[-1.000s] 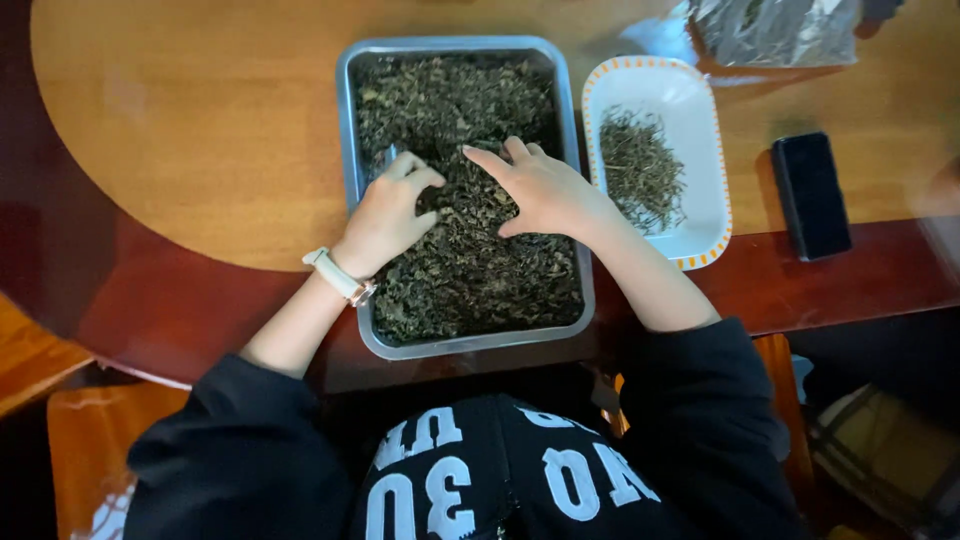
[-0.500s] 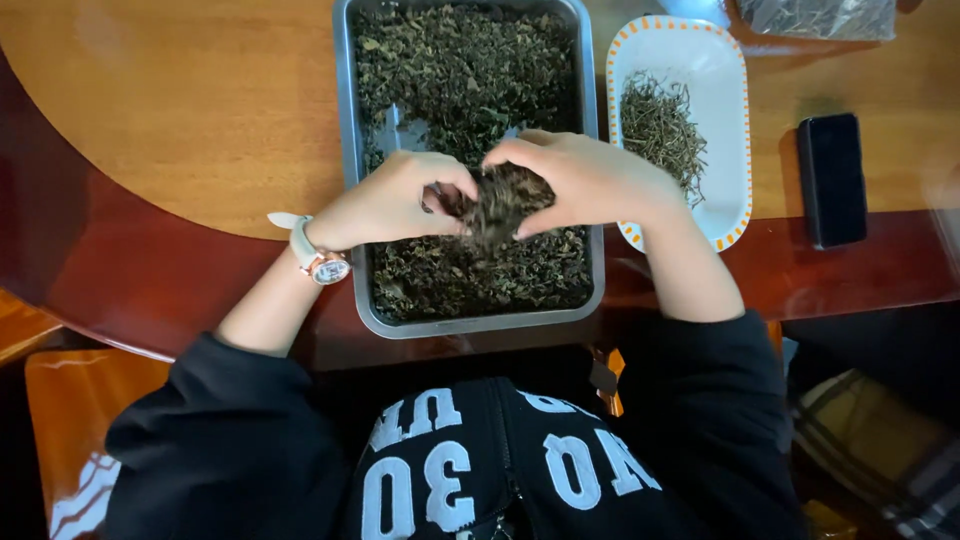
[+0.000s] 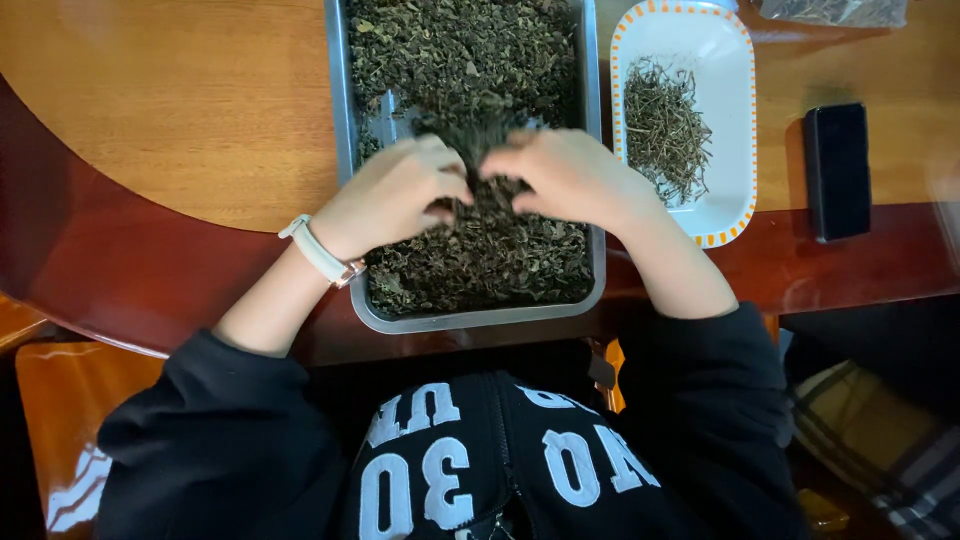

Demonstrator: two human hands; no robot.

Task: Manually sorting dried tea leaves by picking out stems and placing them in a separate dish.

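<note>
Since a moment ago we've carried the clump farther up the metal tray (image 3: 343, 200); left hand (image 3: 395, 195) and right hand (image 3: 565, 175) close fingers around dried leaves (image 3: 478, 130), mid-tray. Light, crumbly stuff: we cup it from underneath.

Single head-worn camera looks steeply down from close above the person's chest onto the near edge of the bench (image 3: 180, 120), the metal tray (image 3: 345, 120) centred, its far end cropped.

Wooden table (image 3: 180, 110), metal tray (image 3: 342, 170), white dish (image 3: 735, 110), black phone (image 3: 838, 170)
</note>
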